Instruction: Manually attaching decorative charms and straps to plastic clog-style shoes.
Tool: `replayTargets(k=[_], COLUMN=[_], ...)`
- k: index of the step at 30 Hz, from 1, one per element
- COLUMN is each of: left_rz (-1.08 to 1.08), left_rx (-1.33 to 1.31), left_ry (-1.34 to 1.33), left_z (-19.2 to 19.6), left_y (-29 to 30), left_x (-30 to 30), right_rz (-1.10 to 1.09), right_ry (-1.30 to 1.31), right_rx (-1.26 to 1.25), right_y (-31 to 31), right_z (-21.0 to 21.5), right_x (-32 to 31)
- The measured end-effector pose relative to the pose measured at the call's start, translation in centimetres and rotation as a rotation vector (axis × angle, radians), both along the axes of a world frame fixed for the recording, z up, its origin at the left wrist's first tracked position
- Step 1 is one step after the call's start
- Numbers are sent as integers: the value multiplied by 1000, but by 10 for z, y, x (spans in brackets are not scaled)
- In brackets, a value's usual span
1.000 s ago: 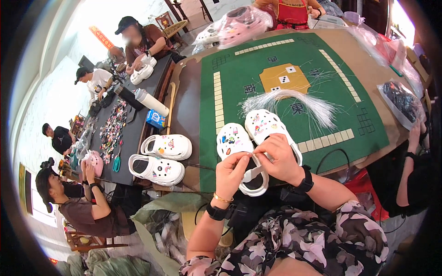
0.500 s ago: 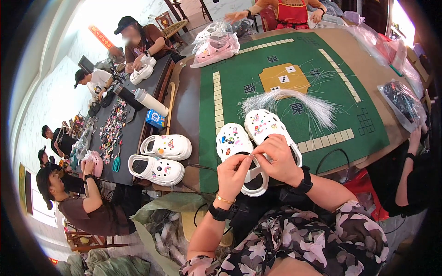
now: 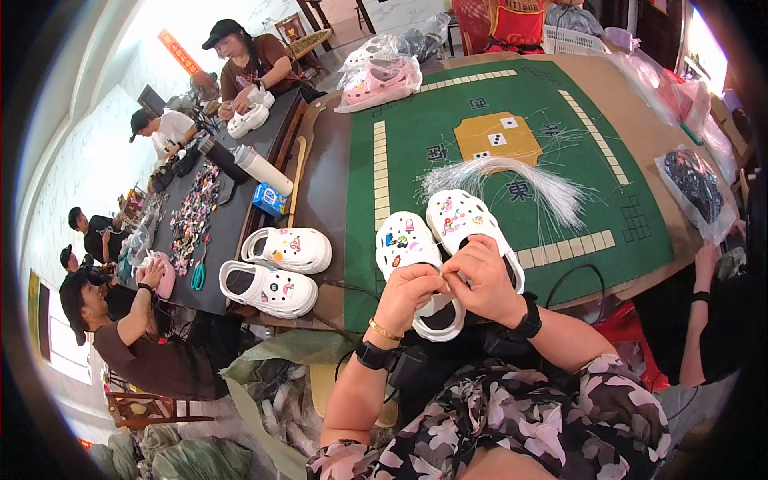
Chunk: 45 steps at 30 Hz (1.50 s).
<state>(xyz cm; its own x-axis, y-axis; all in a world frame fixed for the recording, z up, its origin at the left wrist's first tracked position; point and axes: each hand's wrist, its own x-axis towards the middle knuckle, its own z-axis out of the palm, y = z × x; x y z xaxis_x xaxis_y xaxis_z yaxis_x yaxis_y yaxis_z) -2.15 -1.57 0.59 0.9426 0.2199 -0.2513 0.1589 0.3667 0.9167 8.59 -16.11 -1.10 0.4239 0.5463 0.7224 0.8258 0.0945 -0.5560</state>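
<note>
My left hand [image 3: 412,290] and my right hand [image 3: 484,278] meet in front of me, thumbs and fingers pinched together over something too small to make out. Just beneath them, side by side at the table edge, lie two white clogs: a left clog [image 3: 402,246] and a right clog [image 3: 454,216]. Colourful charms dot their toes, and my hands hide part of their heels. Beyond the clogs a bundle of thin clear plastic strands [image 3: 552,190] fans out over the green table mat [image 3: 592,208].
Another charm-covered pair of white clogs [image 3: 296,250] sits to the left, near a blue box [image 3: 270,200] and a white tumbler [image 3: 264,172]. Loose charms [image 3: 192,220] and teal scissors [image 3: 198,276] lie on the dark table. Bagged clogs [image 3: 384,80] rest far off. Several co-workers sit around.
My hands have shifted slightly, still pinched together above the clogs. Across the table, a co-worker's arms have gone out of view.
</note>
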Motion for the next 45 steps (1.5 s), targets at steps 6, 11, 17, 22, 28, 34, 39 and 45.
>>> replayTargets(k=[6, 11, 17, 22, 28, 34, 39, 45], left_rz=[11, 30, -11, 15, -13, -53, -41, -18], left_rx=[-18, -27, -34, -34, -119, -87, -92, 87], left_ry=[11, -2, -2, 16, 19, 29, 27, -6], left_z=[-3, -3, -9, -11, -12, -17, -18, -19], left_y=[3, 0, 1, 4, 4, 6, 7, 1], left_x=[0, 2, 2, 0, 1, 1, 1, -4], right_rz=[-4, -1, 0, 3, 26, 12, 15, 1], right_ry=[-1, 11, 13, 25, 5, 19, 21, 37], right_rx=[0, -7, -20, -31, -64, -52, -46, -49], right_y=[0, 1, 1, 0, 3, 2, 2, 3], right_z=[-3, -5, -8, -4, -5, -5, -7, 0], right_x=[-1, -1, -1, -1, -2, -4, -5, -1])
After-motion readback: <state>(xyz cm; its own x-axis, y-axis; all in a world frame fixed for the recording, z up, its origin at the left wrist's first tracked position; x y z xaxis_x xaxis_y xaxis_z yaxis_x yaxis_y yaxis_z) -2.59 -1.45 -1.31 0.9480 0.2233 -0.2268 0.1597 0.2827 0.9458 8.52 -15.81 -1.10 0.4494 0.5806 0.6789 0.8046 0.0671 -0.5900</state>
